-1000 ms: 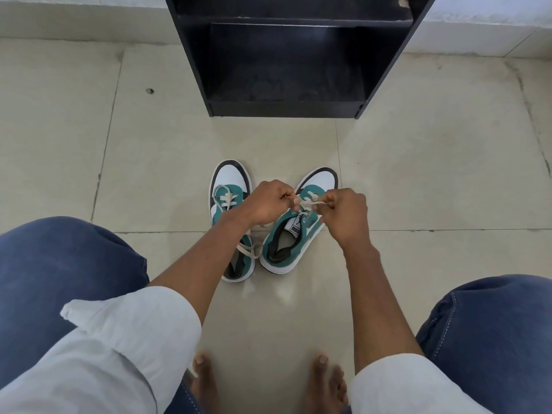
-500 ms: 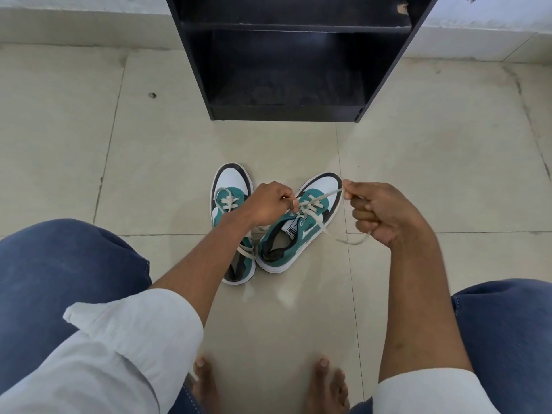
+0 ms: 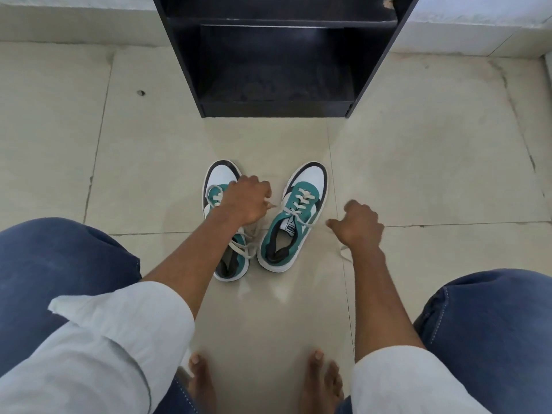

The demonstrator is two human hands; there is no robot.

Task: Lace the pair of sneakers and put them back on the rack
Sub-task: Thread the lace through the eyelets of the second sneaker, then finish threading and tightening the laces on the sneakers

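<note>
Two teal, white and black sneakers stand side by side on the tiled floor, toes toward the rack. The right sneaker [image 3: 294,216] has its cream lace [image 3: 301,201] threaded through the eyelets, and both lace ends are drawn out sideways. My left hand [image 3: 246,201] pinches the left end of that lace while hovering over the left sneaker [image 3: 222,186]. My right hand [image 3: 360,225] is closed on the right end, pulled out to the right of the shoe, with the tail hanging below the wrist. The left sneaker's lace lies loose near its tongue.
A black open shoe rack [image 3: 277,109] stands straight ahead against the wall, its bottom shelf bare. My knees in blue jeans flank the shoes and my bare feet [image 3: 263,380] sit near the bottom edge. Pale floor tiles surround everything.
My right hand has drawn the lace end outward and down to the right. My left hand has shifted left over the left sneaker. The right sneaker now stands straighter.
</note>
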